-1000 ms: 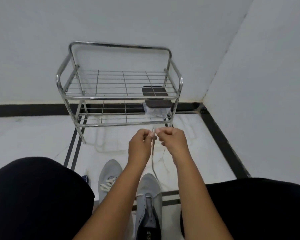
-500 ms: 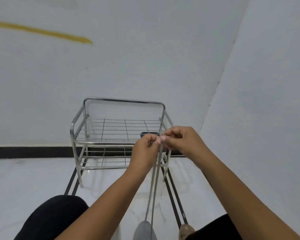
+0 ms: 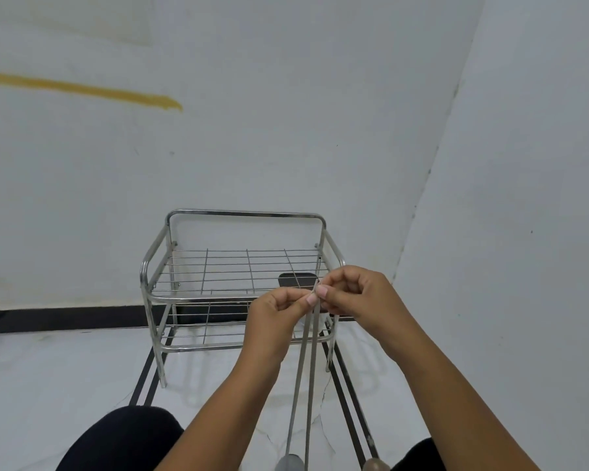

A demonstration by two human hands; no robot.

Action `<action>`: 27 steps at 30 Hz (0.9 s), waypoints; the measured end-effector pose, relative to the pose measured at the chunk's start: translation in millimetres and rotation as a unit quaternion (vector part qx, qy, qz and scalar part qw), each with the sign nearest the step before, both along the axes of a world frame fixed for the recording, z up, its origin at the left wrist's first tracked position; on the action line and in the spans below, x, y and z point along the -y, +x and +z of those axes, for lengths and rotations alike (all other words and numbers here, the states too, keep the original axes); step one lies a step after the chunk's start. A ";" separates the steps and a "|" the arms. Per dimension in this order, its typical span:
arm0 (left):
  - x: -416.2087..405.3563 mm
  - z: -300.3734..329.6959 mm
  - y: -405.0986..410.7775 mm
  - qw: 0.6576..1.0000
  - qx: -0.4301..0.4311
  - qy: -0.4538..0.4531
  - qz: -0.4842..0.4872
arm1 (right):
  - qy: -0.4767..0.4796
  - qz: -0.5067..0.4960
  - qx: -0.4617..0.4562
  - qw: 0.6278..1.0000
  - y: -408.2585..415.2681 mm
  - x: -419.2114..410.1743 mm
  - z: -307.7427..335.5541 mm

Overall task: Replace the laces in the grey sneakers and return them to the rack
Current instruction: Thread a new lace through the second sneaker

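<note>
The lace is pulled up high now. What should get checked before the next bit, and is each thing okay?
1. Both ends of the lace held: ok, left hand and right hand pinch them together.
2. Ends level with each other: ok, they meet at the fingertips.
3. Strands not twisted: ok, two run down side by side.
4. Lace threaded through the grey sneaker: cannot tell, only its toe shows at the bottom edge.
5. Second sneaker ready: cannot tell, out of view.
6. Room on the rack: ok, most of the top shelf is bare wire.
</note>
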State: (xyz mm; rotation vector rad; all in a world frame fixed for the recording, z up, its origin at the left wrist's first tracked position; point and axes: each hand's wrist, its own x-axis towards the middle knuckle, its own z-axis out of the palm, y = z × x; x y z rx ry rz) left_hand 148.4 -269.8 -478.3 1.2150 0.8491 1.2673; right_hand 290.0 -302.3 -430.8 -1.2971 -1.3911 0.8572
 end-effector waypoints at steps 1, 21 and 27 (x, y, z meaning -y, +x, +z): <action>0.1 0.2 -0.4 1.000 -0.001 0.000 -0.001 | 0.003 0.001 -0.007 1.000 -0.6 0.5 -0.3; 3.4 -0.5 -0.4 1.000 -0.010 0.023 -0.007 | -0.015 -0.002 -0.109 0.994 -4.3 2.7 -3.1; 1.7 -3.3 1.9 0.996 -0.063 0.061 0.008 | -0.021 -0.008 -0.120 0.993 -5.8 2.3 -3.0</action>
